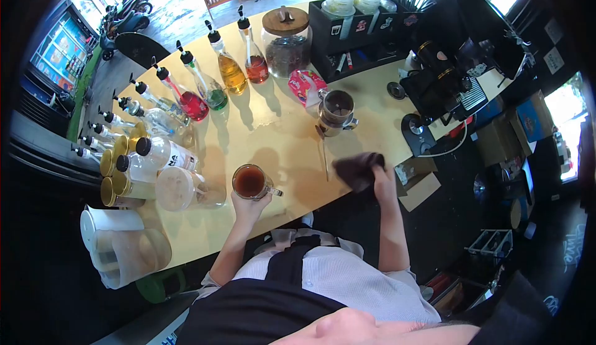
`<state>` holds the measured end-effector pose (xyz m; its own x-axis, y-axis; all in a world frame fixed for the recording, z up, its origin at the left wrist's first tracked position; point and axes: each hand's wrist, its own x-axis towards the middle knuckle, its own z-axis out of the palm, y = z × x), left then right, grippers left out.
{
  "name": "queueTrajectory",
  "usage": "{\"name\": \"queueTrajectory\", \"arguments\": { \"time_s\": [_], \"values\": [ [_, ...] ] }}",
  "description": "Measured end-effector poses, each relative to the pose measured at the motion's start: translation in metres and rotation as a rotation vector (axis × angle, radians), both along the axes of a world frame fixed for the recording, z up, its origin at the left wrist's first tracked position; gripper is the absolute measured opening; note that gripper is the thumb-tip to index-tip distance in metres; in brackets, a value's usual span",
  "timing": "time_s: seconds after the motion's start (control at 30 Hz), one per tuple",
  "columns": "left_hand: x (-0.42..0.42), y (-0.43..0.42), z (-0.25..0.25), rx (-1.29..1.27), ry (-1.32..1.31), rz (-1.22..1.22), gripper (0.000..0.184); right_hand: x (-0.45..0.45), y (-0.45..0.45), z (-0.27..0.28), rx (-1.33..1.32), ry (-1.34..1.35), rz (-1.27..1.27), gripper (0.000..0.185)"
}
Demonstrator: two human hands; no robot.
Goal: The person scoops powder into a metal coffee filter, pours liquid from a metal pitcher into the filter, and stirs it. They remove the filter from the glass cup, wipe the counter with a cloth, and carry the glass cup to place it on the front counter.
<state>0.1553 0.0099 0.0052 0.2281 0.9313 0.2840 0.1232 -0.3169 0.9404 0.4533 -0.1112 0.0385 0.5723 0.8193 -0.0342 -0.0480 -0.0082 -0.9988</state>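
A glass mug (249, 182) with reddish-brown liquid is at the front of the wooden counter (273, 140). My left hand (248, 208) is closed around its near side, below the handle that points right. My right hand (385, 185) grips a dark brown cloth (356, 171) by one end, near the counter's front edge. Behind the cloth stands a metal coffee filter (339, 104) on a glass cup with a handle. A long thin spoon (326, 159) lies in front of that cup. Beside the filter is a pink packet (305, 87).
Syrup bottles (192, 104) with pourers line the back left edge. Clear jars (175, 188) and a large plastic pitcher (124, 246) crowd the left. A lidded glass jar (287, 44) and black cup organizer (354, 35) stand behind; a black machine (441, 78) is at right.
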Motion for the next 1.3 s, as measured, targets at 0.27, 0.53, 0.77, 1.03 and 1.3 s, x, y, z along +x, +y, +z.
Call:
{"name": "queueTrajectory", "arguments": {
  "time_s": [0.27,0.53,0.77,1.03,1.3],
  "values": [
    [0.022,-0.01,-0.004,-0.193,0.014,-0.15,0.063,0.035,0.023,-0.061,-0.27,-1.035,0.121,0.065],
    [0.032,-0.015,-0.011,-0.234,0.05,-0.202,0.056,-0.064,0.006,-0.011,0.011,-0.957,0.129,0.056],
    [0.028,-0.03,-0.029,-0.244,0.011,-0.248,0.043,-0.123,-0.012,0.012,0.109,-0.438,0.33,0.015],
    [-0.005,-0.045,-0.039,-0.241,-0.204,-0.465,0.054,-0.183,-0.039,-0.012,0.105,-0.226,0.197,0.021],
    [-0.033,-0.07,-0.049,-0.143,0.107,-0.507,0.06,-0.233,-0.077,-0.029,0.089,-0.049,0.025,0.024]
  ]
}}
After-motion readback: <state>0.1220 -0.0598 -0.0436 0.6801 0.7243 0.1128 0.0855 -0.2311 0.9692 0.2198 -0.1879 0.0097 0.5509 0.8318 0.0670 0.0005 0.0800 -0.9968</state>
